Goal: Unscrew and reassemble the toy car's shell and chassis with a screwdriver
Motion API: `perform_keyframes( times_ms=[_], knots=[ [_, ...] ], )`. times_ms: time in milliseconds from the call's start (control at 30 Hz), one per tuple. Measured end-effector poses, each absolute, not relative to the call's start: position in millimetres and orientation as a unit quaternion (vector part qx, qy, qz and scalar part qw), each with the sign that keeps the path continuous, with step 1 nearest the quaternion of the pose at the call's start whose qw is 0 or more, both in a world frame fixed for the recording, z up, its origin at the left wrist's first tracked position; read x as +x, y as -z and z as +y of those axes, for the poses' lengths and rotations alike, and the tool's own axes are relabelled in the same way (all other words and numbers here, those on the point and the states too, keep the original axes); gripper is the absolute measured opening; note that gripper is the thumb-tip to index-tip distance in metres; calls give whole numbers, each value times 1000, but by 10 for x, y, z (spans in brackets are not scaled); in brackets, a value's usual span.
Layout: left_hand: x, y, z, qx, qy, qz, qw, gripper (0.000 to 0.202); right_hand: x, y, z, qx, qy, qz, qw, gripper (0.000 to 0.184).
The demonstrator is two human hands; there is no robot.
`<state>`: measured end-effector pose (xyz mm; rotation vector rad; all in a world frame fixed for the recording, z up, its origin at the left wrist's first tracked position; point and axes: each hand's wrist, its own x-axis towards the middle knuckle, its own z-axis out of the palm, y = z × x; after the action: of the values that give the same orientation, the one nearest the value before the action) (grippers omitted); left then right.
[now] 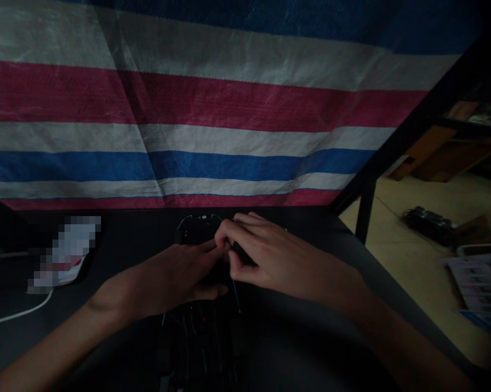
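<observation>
Dim shot, so detail in the dark areas is poor. Nearest: a black device lies on the black table, mid-frame, its long axis running away from the wearer. Its near end runs down toward the bottom edge; dark blocks flank both sides, with a tiny red spot between them. Exact parts too dark to read.

Both hands are over the device's middle. Left hand: back up, fingers stretched across toward the right, thumb apart from them on the near side. Can't tell if it grips or only rests there. Right hand: comes in from the right, index bent, thumb tucked below it, tips meeting the left fingertips. Can't tell if anything small is pinched; the contact spot is hidden. A thin pale line runs along the device just below the right thumb.

The device's far end, rounded with a blue edge, shows beyond the hands, near the table's back edge. Phone on the left, well apart from the hands, image blocked out; white cable at its near end.

Behind the table: striped tarp, red, white, blue. Right: black frame, yellowish floor, dark clutter, brown boxes.
</observation>
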<state>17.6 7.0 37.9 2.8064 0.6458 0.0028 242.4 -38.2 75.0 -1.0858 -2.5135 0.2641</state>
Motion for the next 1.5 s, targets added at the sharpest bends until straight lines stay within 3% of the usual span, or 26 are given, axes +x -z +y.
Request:
perform_keyframes(
  times_ms=[133, 267, 400, 600, 733, 900, 1033, 1200, 1367, 1500],
  knots=[
    [126, -307, 71, 969, 2, 222, 111, 38, 2397, -752, -399, -371, -93, -903, 196, 16],
    [154, -336, 69, 968, -4, 222, 121, 38, 2376, -708, -389, -398, -46, -897, 185, 6],
    [190, -369, 69, 966, -12, 226, 123, 42, 2374, -674, -372, -454, 6, -878, 150, 22],
    [174, -347, 97, 964, -8, 220, 148, 48, 2410, -692, -415, -413, -49, -889, 189, 8],
    [209, -408, 102, 958, 0, 226, 178, 53, 2451, -719, -428, -419, -92, -880, 203, 17],
    [222, -441, 76, 959, 1, 233, 164, 44, 2438, -748, -405, -433, -96, -876, 187, 6],
    [210, -404, 83, 960, -5, 229, 160, 46, 2414, -698, -390, -460, -71, -868, 171, 15],
    [224, -433, 95, 957, 9, 230, 178, 39, 2430, -710, -407, -418, -86, -884, 189, 6],
    [220, -444, 90, 957, -9, 225, 185, 36, 2446, -802, -428, -401, -132, -886, 191, 14],
    [209, -427, 92, 958, -18, 220, 182, 33, 2392, -787, -415, -398, -93, -892, 194, 9]
  ],
)
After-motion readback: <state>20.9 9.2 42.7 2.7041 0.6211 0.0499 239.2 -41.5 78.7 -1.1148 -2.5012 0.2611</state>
